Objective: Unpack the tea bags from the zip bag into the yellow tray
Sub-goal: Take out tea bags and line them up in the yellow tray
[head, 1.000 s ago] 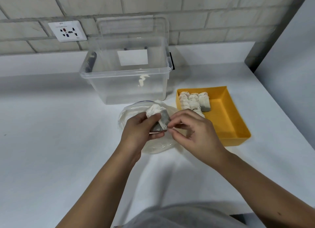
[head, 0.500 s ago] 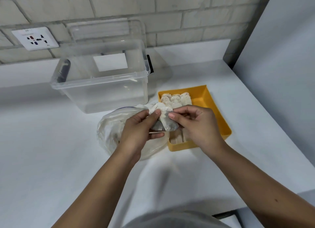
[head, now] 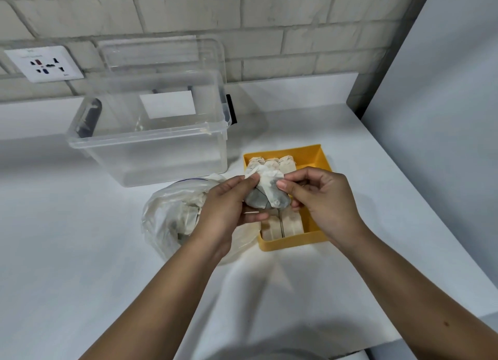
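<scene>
Tea bags (head: 265, 195): head view, the only one. A small clump of pale paper sachets with dark fill, held off the table (head: 80, 252) between both hands and not yet in the tray (head: 293, 243). Left hand (head: 229, 211): thumb on top and fingers (head: 256, 217) curled under, clamped on the clump's left side. Right hand (head: 326, 198): fingertips (head: 283, 185) pinching the front sachet's upper right edge, the other fingers loosely curled behind. Front sachet's long axis: tilted, running from the fingers' far left down to their near right. Tray, yellow: directly below and just beyond the fingers, its long axis running away from the person. It holds a far row (head: 272, 162) of bags past the fingertips and a near row (head: 287, 225) under the knuckles, and its right half is bare. Zip bag (head: 167, 219): on the table left of and below the left wrist, mouth open, more bags inside. Nearer hand: the right, already over the tray; the left sits between bag and tray. Judged next move: a short drop down and slightly right, likely to call for parting one sachet from the clump first. Also present: clear box (head: 151, 146) beyond the left fingers, its lid (head: 161, 55) against the brick wall, socket (head: 43, 64) far left.
</scene>
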A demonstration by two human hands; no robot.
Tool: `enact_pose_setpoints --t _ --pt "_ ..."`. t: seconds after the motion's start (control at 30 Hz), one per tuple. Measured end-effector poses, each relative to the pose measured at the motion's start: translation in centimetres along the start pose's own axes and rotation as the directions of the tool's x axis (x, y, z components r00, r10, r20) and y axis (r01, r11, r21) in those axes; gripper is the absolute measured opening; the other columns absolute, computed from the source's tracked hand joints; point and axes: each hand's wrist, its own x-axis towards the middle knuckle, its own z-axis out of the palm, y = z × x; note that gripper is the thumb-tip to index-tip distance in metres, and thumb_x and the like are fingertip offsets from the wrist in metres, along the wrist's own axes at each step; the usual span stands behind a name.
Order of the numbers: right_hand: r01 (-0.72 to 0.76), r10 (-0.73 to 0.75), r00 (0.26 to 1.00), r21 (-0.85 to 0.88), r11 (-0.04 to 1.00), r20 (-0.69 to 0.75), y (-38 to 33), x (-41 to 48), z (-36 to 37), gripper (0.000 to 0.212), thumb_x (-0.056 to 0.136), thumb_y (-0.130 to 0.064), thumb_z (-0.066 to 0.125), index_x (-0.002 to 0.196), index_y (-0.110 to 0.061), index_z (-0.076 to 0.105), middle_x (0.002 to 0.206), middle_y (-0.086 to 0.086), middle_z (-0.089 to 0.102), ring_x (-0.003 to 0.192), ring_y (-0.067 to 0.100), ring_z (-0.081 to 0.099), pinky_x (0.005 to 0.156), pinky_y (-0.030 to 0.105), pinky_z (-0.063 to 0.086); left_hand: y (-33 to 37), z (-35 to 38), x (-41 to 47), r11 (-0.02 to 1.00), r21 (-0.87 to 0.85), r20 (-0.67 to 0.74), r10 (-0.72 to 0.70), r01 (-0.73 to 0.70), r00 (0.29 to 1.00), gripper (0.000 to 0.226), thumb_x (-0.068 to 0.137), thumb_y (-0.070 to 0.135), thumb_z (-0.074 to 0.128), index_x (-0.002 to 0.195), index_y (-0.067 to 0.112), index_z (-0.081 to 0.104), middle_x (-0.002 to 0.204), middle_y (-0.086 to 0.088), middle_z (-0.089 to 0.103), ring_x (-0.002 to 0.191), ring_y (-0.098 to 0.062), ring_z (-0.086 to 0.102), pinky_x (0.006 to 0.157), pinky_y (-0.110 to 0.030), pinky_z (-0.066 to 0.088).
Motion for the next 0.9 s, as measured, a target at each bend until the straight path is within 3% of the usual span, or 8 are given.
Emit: enact_pose_setpoints --t 0.13,0.2,0.3,0.37,0.5,0.6,0.7,0.9 --pt "0.035 -0.035 0.999 0.043 0.998 -0.002 0.1 -0.2 0.2 0.008 0.077 -0.014 0.078 0.084 -0.013 0.074 0.072 0.002 0.071 0.054 0.014 0.059 0.057 0.025 0.053 -0.2 -0.2 0.0 0.992 0.099 -0.063 0.09 -0.083 0.994 0.018 0.097 0.023 0.062 0.09 0.012 0.074 0.077 -0.001 0.075 0.068 -0.016 0.074 0.058 -0.029 0.061" --pt "0.041 -0.035 0.996 0.073 0.996 -0.079 -0.2 0.8 -0.7 0.005 0.08 -0.011 0.076 0.083 -0.013 0.072 0.068 -0.002 0.069 0.053 0.014 0.059 0.057 0.025 0.055 -0.3 -0.4 0.1 0.987 0.123 -0.073 0.115 -0.106 0.991 0.018 0.097 0.021 0.061 0.089 0.013 0.074 0.072 0.004 0.074 0.065 -0.014 0.073 0.056 -0.028 0.061" --pt "0.061 -0.076 0.979 -0.085 0.995 -0.19 -0.1 3.7 -3.5 0.004 0.083 -0.012 0.074 0.085 -0.011 0.071 0.066 -0.001 0.068 0.053 0.012 0.062 0.057 0.025 0.057 -0.5 -0.7 0.2 0.98 0.162 -0.063 0.13 -0.118 0.989 0.019 0.097 0.021 0.062 0.084 0.016 0.075 0.068 0.009 0.071 0.064 -0.011 0.07 0.055 -0.027 0.06" --pt "0.013 -0.048 0.989 -0.234 0.972 -0.141 0.9 5.2 -4.6 0.007 0.084 -0.013 0.074 0.088 -0.009 0.071 0.07 0.005 0.069 0.055 0.014 0.065 0.06 0.029 0.059 -0.7 -0.9 0.4 0.972 0.199 -0.06 0.143 -0.128 0.988 0.017 0.096 0.021 0.063 0.086 0.014 0.075 0.073 0.005 0.07 0.065 -0.011 0.067 0.056 -0.026 0.06" --pt "-0.086 0.1 0.995 -0.421 0.903 0.012 3.9 6.0 -4.2 0.007 0.084 -0.012 0.074 0.087 -0.008 0.069 0.067 0.004 0.067 0.053 0.013 0.064 0.058 0.027 0.059 -1.0 -1.0 0.7 0.946 0.281 -0.042 0.181 -0.162 0.983 0.025 0.096 0.019 0.062 0.112 0.001 0.068 0.083 -0.007 0.063 0.062 -0.005 0.064 0.057 -0.027 0.06" --pt "-0.093 0.131 0.991 -0.522 0.848 0.036 5.7 6.6 -3.4 0.005 0.086 -0.013 0.072 0.085 -0.012 0.067 0.069 0.004 0.068 0.054 0.012 0.065 0.054 0.019 0.055 -1.1 -0.8 0.2 0.93 0.309 0.017 0.205 -0.2 0.979 0.017 0.096 0.015 0.062 0.097 0.001 0.07 0.079 -0.011 0.057 0.061 -0.006 0.06 0.054 -0.023 0.057" --pt "-0.118 0.145 0.989 -0.557 0.822 0.004 6.7 7.8 -2.7 0.005 0.088 -0.012 0.069 0.086 -0.011 0.065 0.073 0.003 0.068 0.057 0.01 0.065 0.054 0.016 0.052 -1.3 -0.5 -0.1 0.926 0.318 0.055 0.197 -0.205 0.979 0.016 0.096 0.013 0.061 0.087 0.005 0.071 0.07 -0.004 0.061 0.06 -0.004 0.062 0.054 -0.022 0.056" --pt "-0.173 0.165 0.984 -0.525 0.833 -0.063 7.2 8.9 -1.9 0.008 0.09 -0.008 0.066 0.083 -0.011 0.061 0.07 0.002 0.063 0.054 0.019 0.063 0.057 0.03 0.058 -1.6 -1.2 0.7 0.908 0.364 0.008 0.221 -0.208 0.975 0.015 0.097 0.016 0.061 0.09 0.009 0.073 0.08 -0.014 0.062 0.066 -0.008 0.062 0.064 -0.03 0.062"
